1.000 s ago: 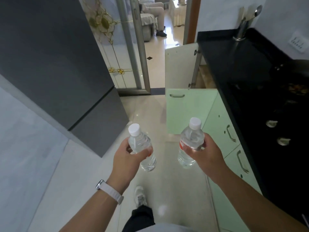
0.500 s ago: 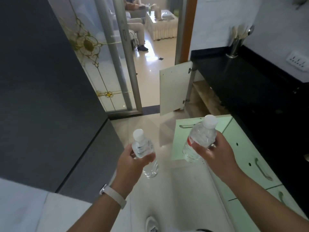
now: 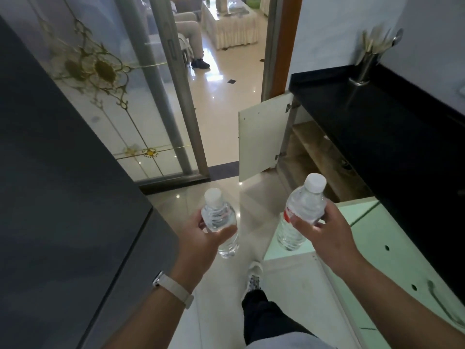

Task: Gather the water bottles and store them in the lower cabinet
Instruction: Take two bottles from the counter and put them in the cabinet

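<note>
My left hand [image 3: 201,241] grips a clear water bottle with a white cap [image 3: 217,212], held upright above the tiled floor. My right hand [image 3: 324,235] grips a second, slightly larger water bottle with a red label [image 3: 299,212], tilted a little to the right. Ahead on the right, the lower cabinet [image 3: 312,152] under the black counter stands open, its white door [image 3: 261,137] swung out towards the doorway, wooden shelves visible inside. Both bottles are short of the cabinet opening.
A pale green cabinet door [image 3: 357,222] is open just below my right hand. A dark refrigerator [image 3: 63,185] fills the left. The black counter [image 3: 377,127] carries a metal utensil holder [image 3: 364,66]. A glass sliding door [image 3: 120,96] and a doorway with a seated person's legs [image 3: 193,39] lie ahead.
I have walked forward along the kitchen; the open lower cabinet and doorway are closer and larger. Both hands kept hold of their bottles, the right one raised slightly.
</note>
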A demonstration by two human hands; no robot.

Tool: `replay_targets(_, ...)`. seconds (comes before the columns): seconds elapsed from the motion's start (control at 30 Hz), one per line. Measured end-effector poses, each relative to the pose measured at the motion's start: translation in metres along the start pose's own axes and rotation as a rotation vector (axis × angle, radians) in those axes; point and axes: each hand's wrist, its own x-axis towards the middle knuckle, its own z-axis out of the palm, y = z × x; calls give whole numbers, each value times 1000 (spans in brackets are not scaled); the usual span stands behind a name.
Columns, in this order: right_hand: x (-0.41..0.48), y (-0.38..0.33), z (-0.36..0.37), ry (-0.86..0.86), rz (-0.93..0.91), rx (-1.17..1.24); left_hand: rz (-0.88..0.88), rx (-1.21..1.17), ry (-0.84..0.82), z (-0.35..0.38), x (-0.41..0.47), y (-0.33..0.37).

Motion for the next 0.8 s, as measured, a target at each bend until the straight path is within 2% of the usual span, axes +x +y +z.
replay_targets(0.23, 141, -10, 38, -65, 13, 42, -88, 49, 12, 12, 127, 19)
replay_targets(0.4, 223, -25, 38, -45, -9, 85, -34, 110, -11, 36, 205, 55)
replay_targets(0.57, 267, -29, 24, 84, 35, 148, -14, 176, -129, 67, 260, 79)
replay_targets(0.8, 298, -12, 12, 249, 148, 106, 30, 236, -331, 106, 338, 90)
